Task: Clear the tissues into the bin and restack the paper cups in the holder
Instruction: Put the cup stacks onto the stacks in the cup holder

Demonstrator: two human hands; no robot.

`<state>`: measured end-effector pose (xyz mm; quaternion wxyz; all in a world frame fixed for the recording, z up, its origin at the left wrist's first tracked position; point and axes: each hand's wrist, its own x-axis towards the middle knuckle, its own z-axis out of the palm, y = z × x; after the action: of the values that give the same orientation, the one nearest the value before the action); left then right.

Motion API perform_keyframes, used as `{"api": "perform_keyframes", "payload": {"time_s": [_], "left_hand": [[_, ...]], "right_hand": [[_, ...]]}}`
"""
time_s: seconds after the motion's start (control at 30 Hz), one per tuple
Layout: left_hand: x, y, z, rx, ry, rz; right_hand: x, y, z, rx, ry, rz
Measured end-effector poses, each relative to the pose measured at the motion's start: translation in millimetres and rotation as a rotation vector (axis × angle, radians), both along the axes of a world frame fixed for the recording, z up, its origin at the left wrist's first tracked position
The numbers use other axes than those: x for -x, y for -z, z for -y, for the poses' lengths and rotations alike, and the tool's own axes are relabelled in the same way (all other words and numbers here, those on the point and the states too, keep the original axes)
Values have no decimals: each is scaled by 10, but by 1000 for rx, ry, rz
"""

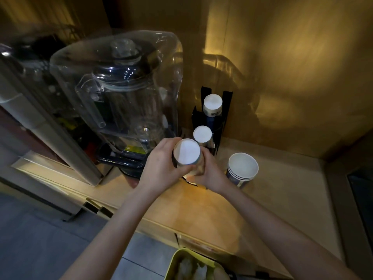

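Two hands meet over the front slot of the black cup holder (217, 126), which serves here as the landmark. Largest in view, just left of the holder, is a blender under a clear sound hood (121, 93). The wooden desk (282, 188) carries both. Below the desk edge, well in front of the holder, sits a yellow-green bin (175, 259) with pale crumpled tissues (191, 268) already in it.

Just right of the holder, on the desk, stands a short stack of upright paper cups (242, 170), mouths up and still loose. In the holder's rear slot an inverted cup stack (212, 106) stands, and a second inverted stack (202, 133) sits in front of it.

At the holder's front, the left hand (161, 164) and right hand (207, 170) are both wrapped around an inverted cup stack (187, 151), base up, held over the front slot; whether its lower end has entered the slot is hidden by the fingers.

The risk, as I judge it, is a tilted stack: if it goes down off-axis, the rims may catch the holder's edge and crumple, or nudge the stack behind. The dim light makes lining it up harder. The upright cups to the right must be flipped, and an elbow could knock them.
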<state>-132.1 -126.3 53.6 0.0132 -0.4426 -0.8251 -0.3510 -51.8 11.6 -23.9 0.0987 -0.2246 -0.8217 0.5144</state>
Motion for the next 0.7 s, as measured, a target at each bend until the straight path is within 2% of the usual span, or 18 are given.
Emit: {"api": "perform_keyframes", "payload": {"time_s": [0.13,0.4,0.7], "left_hand": [[10,155,-28,8,-10,54],[17,389,-151,61,-48,138],[11,592,-406,242,-40,227]], "right_hand": [[41,122,-33,24,21,102],[39,200,-62,59,46,147],[81,145,-108,-150,194,231]]}}
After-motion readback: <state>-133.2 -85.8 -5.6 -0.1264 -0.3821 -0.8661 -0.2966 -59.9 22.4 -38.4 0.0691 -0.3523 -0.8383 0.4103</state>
